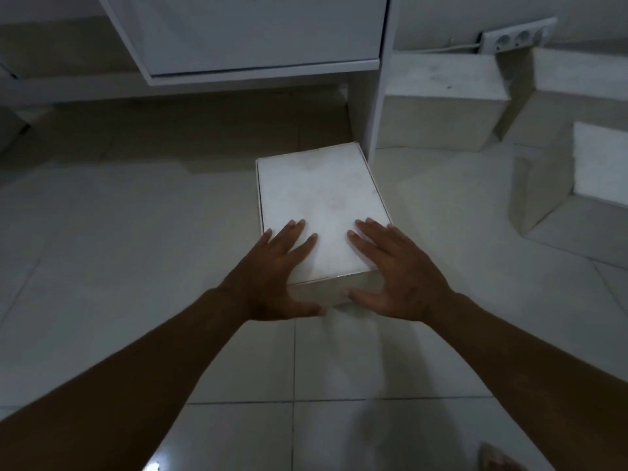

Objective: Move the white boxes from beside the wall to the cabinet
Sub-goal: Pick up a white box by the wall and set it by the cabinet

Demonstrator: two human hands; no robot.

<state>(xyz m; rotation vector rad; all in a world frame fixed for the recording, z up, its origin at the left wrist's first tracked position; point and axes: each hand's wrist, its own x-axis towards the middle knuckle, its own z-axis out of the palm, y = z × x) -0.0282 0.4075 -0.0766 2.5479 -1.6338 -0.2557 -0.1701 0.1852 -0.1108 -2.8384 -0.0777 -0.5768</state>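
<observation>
A dim room with a pale tiled floor (102, 232) fills the view, and a white cabinet (258, 39) stands at the far side, its lower space open above the floor. A white box (319, 205) sits on the floor in the middle, its far right corner just beside the cabinet's right side panel (380, 107), its far end at the edge of the open space under the cabinet.

Both hands rest on the near end of this box. The left hand (272, 266) lies open with fingers spread flat on the lid and the thumb down along the near face. The right hand (397, 270) is likewise open, fingers spread on the lid's near right corner, thumb pressed to the near face. Neither hand is closed around anything.

To the right, past the side panel, three more white boxes stand near the wall: one (441, 100) just beside the panel, one (577, 93) farther right, one (577, 185) nearer. A white power strip (516, 37) lies at the far right.
</observation>
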